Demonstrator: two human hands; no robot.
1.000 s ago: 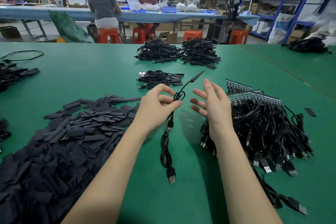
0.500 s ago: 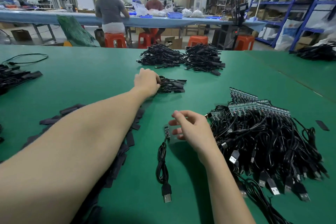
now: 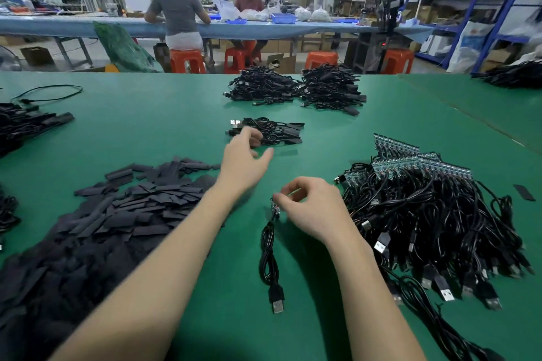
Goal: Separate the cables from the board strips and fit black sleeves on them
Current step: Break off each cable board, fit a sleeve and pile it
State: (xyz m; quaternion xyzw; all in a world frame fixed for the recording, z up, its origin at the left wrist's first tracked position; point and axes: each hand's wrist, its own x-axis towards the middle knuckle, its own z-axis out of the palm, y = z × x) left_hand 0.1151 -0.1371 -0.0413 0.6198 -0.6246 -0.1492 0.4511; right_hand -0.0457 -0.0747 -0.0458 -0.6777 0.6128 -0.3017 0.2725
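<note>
Here I see my right hand (image 3: 315, 208) pinching the small board end of a coiled cable (image 3: 271, 255) on the green table (image 3: 146, 132); my left hand (image 3: 245, 155) hovers loosely open beside the sleeves (image 3: 132, 202). No writing is readable.

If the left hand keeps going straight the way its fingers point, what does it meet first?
Probably the small pile of black sleeved cables just beyond the left hand; its fingertips already overlap the pile's near edge, though contact is unclear.

Left hand (image 3: 245, 155) motion-blurred, grip unclear. Sleeve pile (image 3: 88, 228) cut off at near-left edge. Right hand's fingers (image 3: 289, 190) hide part of the small board (image 3: 275, 206).
</note>
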